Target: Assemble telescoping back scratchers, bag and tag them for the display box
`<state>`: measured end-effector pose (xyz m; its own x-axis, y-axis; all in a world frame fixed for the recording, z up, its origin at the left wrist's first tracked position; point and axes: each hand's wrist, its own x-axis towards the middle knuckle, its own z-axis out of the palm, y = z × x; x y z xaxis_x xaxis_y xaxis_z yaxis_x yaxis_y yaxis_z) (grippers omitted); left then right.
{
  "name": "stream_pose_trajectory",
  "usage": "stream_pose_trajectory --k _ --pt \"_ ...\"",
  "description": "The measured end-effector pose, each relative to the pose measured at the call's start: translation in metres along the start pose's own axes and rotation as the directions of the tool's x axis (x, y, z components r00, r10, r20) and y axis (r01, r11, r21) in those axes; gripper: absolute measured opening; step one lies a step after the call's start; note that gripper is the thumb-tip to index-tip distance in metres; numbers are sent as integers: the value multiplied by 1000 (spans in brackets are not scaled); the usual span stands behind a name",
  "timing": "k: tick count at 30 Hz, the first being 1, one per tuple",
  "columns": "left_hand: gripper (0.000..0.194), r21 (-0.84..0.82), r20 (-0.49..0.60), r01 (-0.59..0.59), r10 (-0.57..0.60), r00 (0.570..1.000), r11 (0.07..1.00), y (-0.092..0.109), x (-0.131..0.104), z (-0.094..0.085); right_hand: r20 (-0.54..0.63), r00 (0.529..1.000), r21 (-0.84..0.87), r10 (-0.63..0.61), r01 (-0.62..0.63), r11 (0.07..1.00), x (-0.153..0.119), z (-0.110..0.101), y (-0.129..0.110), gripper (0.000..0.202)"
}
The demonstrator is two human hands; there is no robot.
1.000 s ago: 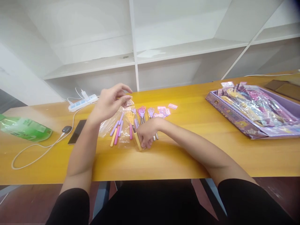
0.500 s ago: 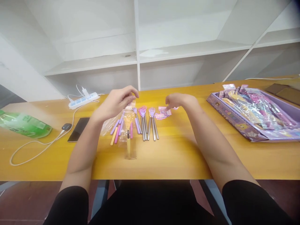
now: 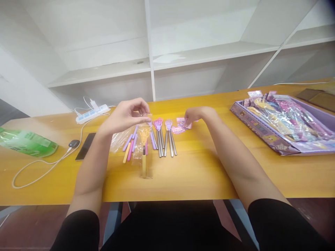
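Note:
My left hand (image 3: 133,113) pinches the top edge of a clear plastic bag (image 3: 148,167). Inside the bag lies a yellow hand-shaped scratcher (image 3: 144,139) with a yellow handle. My right hand (image 3: 195,114) has its fingers pointing down and together on the small pink printed cards (image 3: 178,129); whether a card is between the fingertips is hidden. Between the hands lie metal rods with pink hand-shaped heads (image 3: 158,124) and a lilac one (image 3: 169,124). Several purple, pink and yellow handles (image 3: 126,152) lie left of the bag, beside more clear plastic bags (image 3: 119,140).
A purple display box (image 3: 264,130) of bagged scratchers stands on the right of the yellow table (image 3: 188,181). At the left are a phone (image 3: 86,146), a green bottle (image 3: 28,142), a power strip (image 3: 92,114) and a white cable (image 3: 44,159). White shelving (image 3: 209,54) rises behind.
My left hand has closed on the bag's top edge and raised it slightly. The right hand has lowered onto the cards, its fingers drawn together.

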<state>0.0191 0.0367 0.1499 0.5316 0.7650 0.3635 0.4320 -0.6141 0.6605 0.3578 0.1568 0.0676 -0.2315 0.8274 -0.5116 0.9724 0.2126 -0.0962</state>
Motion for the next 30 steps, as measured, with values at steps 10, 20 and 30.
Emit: stream_pose_trajectory --k 10,20,30 --pt "20 29 -151 -29 33 988 999 12 -5 -2 -269 454 362 -849 865 348 -106 -9 -89 33" --pt "11 38 -158 -65 70 985 997 17 -10 -2 -452 471 237 -758 882 407 -112 16 -132 26" --pt "9 149 -139 -93 114 984 985 20 -10 -2 -406 517 192 -754 855 483 -116 17 -132 27"
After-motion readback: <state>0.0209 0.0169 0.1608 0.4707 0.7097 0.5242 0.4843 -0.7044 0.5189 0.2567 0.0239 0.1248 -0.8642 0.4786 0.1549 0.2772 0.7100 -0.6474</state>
